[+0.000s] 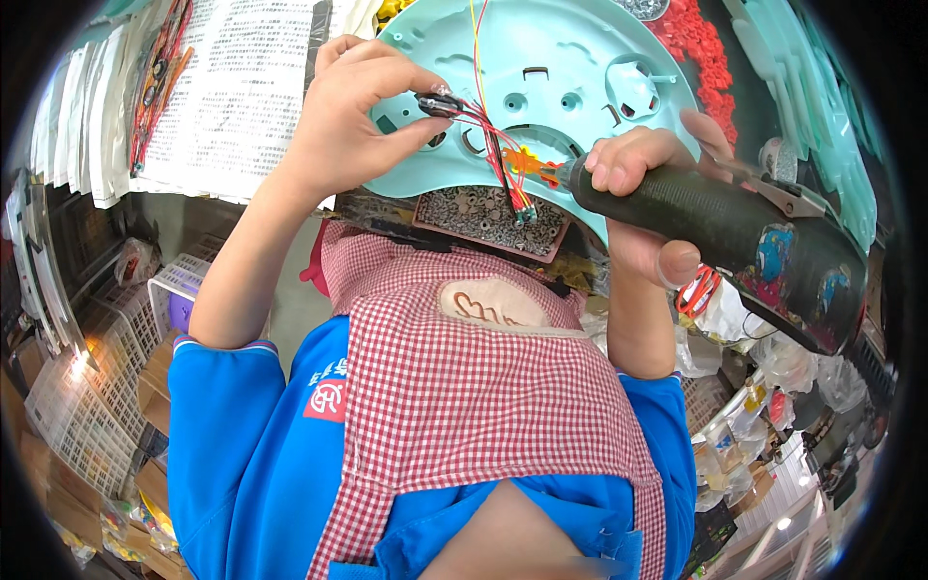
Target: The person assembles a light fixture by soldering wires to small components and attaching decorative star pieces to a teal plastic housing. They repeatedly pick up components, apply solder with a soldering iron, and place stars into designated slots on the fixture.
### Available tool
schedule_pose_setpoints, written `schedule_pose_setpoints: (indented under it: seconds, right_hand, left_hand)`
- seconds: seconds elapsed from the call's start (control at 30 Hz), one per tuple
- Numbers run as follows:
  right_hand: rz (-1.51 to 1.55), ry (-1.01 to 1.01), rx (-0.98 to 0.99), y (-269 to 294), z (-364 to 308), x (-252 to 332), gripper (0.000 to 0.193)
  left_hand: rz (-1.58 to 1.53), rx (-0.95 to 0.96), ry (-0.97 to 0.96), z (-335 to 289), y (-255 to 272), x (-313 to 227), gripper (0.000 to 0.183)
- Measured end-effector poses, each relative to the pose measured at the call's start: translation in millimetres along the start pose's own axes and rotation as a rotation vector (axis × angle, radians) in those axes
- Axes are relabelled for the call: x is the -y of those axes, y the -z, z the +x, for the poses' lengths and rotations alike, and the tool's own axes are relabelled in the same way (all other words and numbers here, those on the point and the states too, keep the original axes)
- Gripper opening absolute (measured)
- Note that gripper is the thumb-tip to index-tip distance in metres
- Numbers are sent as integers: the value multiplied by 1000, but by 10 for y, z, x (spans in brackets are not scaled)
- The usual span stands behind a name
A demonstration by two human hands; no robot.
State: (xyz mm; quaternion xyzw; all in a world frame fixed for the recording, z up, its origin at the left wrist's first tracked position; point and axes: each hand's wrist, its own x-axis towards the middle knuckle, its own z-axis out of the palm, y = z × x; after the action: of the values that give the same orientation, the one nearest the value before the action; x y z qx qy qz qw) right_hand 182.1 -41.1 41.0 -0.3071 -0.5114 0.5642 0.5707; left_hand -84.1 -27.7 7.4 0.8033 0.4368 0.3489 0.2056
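Note:
My left hand [362, 106] pinches a small black part [440, 102] between thumb and forefinger. Thin red, black and yellow wires [488, 130] trail from that side down to a tiny green circuit piece [524, 215]. Wrapped in my right hand [643, 179] is a thick black electric screwdriver [739, 227] with stickers, its nose pointing left. An orange piece [527, 162] shows at the nose, over the wires; whether the two touch, I cannot tell. Behind both hands lies a rounded light-teal plastic shell [541, 72] with holes and posts.
A tray of small metal screws [464, 217] sits at the table's near edge. Printed sheets [246, 92] with a bundle of wires [155, 77] lie left. At right are red small parts [694, 48] and stacked teal shells [812, 106]. White plastic baskets [92, 387] stand lower left.

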Motion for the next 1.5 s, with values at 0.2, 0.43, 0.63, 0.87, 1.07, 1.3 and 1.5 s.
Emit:
schedule_pose_setpoints:
  seconds: [0.2, 0.43, 0.63, 0.87, 1.07, 1.3, 1.5]
  right_hand:
    - [83, 62, 67, 37, 13, -31, 115]
    - [54, 38, 60, -4, -27, -12, 114]
    - [73, 91, 59, 10, 20, -49, 117]
    - [51, 33, 207, 91, 45, -84, 115]
    - [154, 254, 194, 256, 84, 107, 109]
    - [0, 354, 32, 614, -27, 358, 104]
    - [-49, 415, -133, 744, -180, 445, 111]
  left_hand:
    - [-241, 15, 51, 24, 96, 4, 23]
    - [-326, 12, 99, 64, 142, -43, 21]
    - [-270, 29, 67, 77, 67, -52, 20]
    - [-215, -44, 22, 60, -55, -66, 21]
    - [-1, 38, 54, 200, 126, -240, 18]
    - [-257, 424, 109, 915, -735, -585, 30]
    - [-189, 410, -56, 1049, -1227, -561, 22]
